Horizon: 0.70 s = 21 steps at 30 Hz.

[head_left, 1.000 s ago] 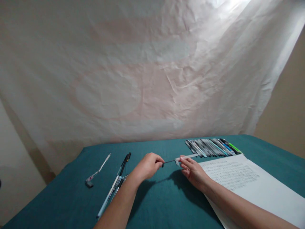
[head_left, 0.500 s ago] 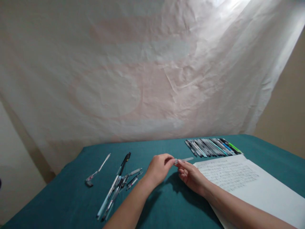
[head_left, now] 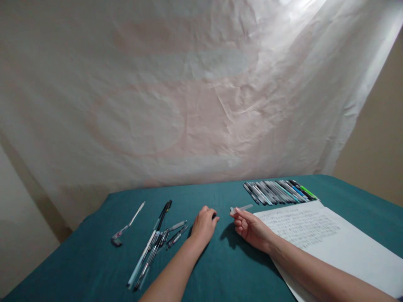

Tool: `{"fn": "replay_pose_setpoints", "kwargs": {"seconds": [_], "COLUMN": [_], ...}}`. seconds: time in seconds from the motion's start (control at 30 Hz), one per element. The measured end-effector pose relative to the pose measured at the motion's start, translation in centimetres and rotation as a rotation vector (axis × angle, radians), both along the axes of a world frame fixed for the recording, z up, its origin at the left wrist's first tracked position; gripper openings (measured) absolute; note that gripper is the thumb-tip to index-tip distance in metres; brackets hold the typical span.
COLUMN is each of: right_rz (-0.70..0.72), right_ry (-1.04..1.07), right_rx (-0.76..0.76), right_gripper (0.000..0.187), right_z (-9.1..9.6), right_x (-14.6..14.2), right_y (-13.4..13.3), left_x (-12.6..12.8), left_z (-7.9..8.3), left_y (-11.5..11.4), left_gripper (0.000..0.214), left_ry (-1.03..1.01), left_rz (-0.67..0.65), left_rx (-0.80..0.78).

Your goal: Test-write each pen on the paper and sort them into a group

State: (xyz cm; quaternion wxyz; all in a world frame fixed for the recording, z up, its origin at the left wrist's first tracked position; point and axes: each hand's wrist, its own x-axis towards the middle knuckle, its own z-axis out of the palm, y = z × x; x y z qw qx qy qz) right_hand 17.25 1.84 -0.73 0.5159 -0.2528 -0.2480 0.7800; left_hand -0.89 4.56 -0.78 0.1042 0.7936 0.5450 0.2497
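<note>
Currently, right hand [head_left: 252, 230] is pinching clear slim piece [head_left: 246, 207] between fingers, near far left corner of paper [head_left: 359, 249]; left hand [head_left: 204, 225] is curling above table [head_left: 195, 195], grip unclear; pens [head_left: 277, 193] are lining far right.

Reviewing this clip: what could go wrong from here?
The right hand pinches the clear tube near one end with its fingertips, so it might slip free. The left forearm is close to the loose pens and could knock them. The right forearm passes over the paper; whether it touches is unclear, but a low sweep might shift it.
</note>
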Motion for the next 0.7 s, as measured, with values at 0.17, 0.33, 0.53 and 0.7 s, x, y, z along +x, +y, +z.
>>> {"fn": "replay_pose_setpoints", "kwargs": {"seconds": [0.17, 0.33, 0.53, 0.7], "right_rz": [-0.007, -0.021, -0.041, -0.074], "right_ry": [-0.012, -0.038, -0.032, 0.001], "right_rx": [0.009, 0.009, 0.024, 0.016], "right_gripper": [0.015, 0.015, 0.017, 0.012], "right_z": [0.0, -0.3, -0.6, -0.9], "right_x": [-0.1, -0.2, -0.1, 0.1], "right_y": [-0.1, -0.1, 0.1, 0.3], "left_x": [-0.1, 0.4, 2.3, 3.0], "left_z": [0.1, 0.7, 1.5, 1.1], "left_y": [0.0, -0.1, -0.4, -0.9], "left_gripper": [0.013, 0.018, 0.022, 0.026], "left_ry": [0.021, -0.222, -0.844, -1.1], "left_rz": [-0.016, -0.063, -0.15, -0.163], "left_rx": [-0.004, -0.048, -0.279, -0.364]}}
